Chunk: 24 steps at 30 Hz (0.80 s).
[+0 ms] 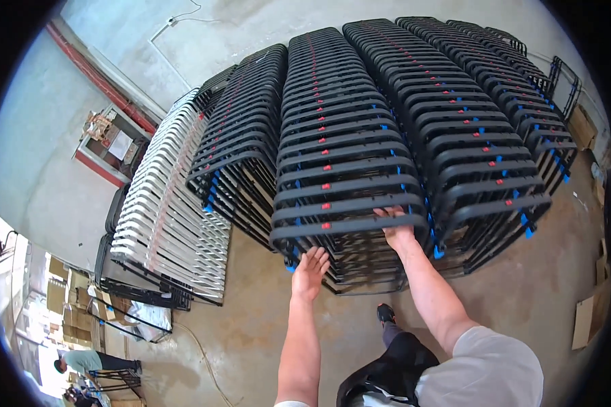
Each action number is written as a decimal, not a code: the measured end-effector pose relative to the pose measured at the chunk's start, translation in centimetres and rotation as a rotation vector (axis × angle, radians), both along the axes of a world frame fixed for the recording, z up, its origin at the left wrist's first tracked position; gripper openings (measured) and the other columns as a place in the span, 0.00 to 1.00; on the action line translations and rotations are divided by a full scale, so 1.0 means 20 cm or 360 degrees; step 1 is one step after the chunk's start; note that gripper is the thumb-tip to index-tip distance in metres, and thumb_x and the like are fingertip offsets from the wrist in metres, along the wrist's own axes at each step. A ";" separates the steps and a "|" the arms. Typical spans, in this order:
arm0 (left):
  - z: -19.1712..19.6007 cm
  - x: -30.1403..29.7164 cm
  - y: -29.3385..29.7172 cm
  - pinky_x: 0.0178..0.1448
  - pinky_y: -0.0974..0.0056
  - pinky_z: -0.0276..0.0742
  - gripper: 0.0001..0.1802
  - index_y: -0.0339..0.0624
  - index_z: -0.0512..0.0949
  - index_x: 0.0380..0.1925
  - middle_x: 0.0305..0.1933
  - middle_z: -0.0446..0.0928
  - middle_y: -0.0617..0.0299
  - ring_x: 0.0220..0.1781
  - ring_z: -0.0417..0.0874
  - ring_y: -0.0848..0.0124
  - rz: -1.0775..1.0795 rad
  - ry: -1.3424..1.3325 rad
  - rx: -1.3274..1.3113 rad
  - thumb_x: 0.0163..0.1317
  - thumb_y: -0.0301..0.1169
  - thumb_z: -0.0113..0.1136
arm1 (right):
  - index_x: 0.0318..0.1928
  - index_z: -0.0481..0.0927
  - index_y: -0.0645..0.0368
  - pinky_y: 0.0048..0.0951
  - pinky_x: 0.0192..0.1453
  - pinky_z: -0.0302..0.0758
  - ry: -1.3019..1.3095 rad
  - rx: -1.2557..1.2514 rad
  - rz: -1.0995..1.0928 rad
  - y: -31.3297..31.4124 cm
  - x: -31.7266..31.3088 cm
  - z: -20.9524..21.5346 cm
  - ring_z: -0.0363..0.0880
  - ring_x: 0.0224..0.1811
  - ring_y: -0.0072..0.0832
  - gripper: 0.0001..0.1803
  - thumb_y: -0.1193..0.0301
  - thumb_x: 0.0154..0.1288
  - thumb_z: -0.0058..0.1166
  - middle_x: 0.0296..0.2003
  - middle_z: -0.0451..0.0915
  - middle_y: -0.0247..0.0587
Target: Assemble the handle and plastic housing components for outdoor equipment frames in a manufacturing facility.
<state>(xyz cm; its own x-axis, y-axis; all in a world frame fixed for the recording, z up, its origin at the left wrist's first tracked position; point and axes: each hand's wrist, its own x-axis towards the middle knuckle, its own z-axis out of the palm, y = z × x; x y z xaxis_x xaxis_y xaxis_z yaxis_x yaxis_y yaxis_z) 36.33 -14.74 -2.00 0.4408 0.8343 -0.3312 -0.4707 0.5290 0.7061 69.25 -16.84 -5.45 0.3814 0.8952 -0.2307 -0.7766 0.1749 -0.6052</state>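
Gripping the front black metal frame (346,227), right hand (395,230) curls over its top bar. Left hand (310,271) hangs open just below, holding nothing. Four black stacks, one white stack (166,217), all on concrete floor (523,292).

Rows of stacked frames standing on the floor, with both hands at the middle row.

The middle row of frames (332,136) stands in front of the person; the right hand (395,227) lies on its nearest frame and the left hand (310,271) is just below that frame's edge. Two more rows (482,129) stand to the right, and one row (241,136) to the left. Further left stands another row of frames (166,210). A cabinet (108,146) is behind it at the wall. Cardboard pieces (586,319) lie on the floor (523,292) at far right.
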 end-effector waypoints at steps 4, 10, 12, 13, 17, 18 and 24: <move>0.06 0.24 0.51 0.83 0.46 0.64 0.31 0.42 0.71 0.73 0.78 0.70 0.51 0.77 0.72 0.53 0.0158 -0.0181 -0.0127 0.83 0.52 0.43 | 0.66 0.80 0.43 0.45 0.69 0.77 0.0623 0.0285 -0.0225 0.34 0.09 0.12 0.80 0.66 0.34 0.20 0.52 0.85 0.43 0.68 0.79 0.28; 0.18 0.58 0.98 0.87 0.42 0.54 0.41 0.38 0.65 0.78 0.83 0.64 0.49 0.84 0.62 0.50 0.0063 -0.0720 0.0003 0.82 0.59 0.30 | 0.80 0.67 0.45 0.50 0.83 0.61 0.0585 0.0728 -0.0206 0.47 0.18 0.33 0.63 0.82 0.37 0.30 0.50 0.88 0.29 0.79 0.67 0.29; 0.28 0.68 1.05 0.89 0.42 0.50 0.40 0.38 0.63 0.79 0.84 0.62 0.49 0.86 0.58 0.50 0.0052 -0.1069 0.0114 0.82 0.56 0.32 | 0.81 0.65 0.45 0.50 0.84 0.60 0.0652 0.0751 -0.0211 0.45 0.20 0.38 0.61 0.83 0.36 0.30 0.50 0.88 0.28 0.80 0.65 0.29; 0.31 0.71 1.08 0.89 0.42 0.50 0.40 0.38 0.63 0.79 0.84 0.62 0.49 0.86 0.58 0.50 0.0055 -0.1073 0.0099 0.82 0.56 0.32 | 0.82 0.64 0.45 0.49 0.85 0.58 0.0736 0.0782 -0.0180 0.44 0.20 0.39 0.59 0.84 0.36 0.31 0.50 0.89 0.27 0.81 0.64 0.29; 0.33 0.71 1.13 0.90 0.41 0.45 0.38 0.36 0.61 0.79 0.85 0.59 0.49 0.88 0.54 0.50 0.0231 -0.1367 0.0067 0.81 0.51 0.33 | 0.81 0.65 0.45 0.49 0.85 0.57 0.0724 0.0863 -0.0107 0.43 0.17 0.41 0.60 0.83 0.36 0.31 0.50 0.89 0.27 0.82 0.63 0.28; 0.33 0.71 1.13 0.90 0.40 0.45 0.38 0.34 0.59 0.80 0.86 0.57 0.48 0.88 0.53 0.50 0.0223 -0.1447 0.0061 0.80 0.49 0.34 | 0.81 0.65 0.45 0.49 0.85 0.57 0.0718 0.0855 -0.0104 0.42 0.17 0.41 0.60 0.83 0.36 0.31 0.50 0.89 0.27 0.82 0.63 0.28; 0.40 0.54 0.87 0.92 0.43 0.39 0.37 0.30 0.58 0.79 0.86 0.54 0.45 0.89 0.50 0.50 0.0266 -0.1464 -0.0114 0.81 0.47 0.36 | 0.79 0.69 0.43 0.49 0.84 0.59 0.0688 0.0837 -0.0068 0.17 0.05 0.40 0.60 0.84 0.36 0.31 0.48 0.88 0.27 0.80 0.66 0.26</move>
<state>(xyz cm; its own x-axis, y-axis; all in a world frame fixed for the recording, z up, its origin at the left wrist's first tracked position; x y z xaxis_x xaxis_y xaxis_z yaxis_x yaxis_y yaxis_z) 47.04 2.60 6.04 0.4314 0.9015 0.0348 -0.9017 0.4321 -0.0128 70.31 -13.50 2.56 0.3905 0.9160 0.0915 -0.9153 0.3970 -0.0682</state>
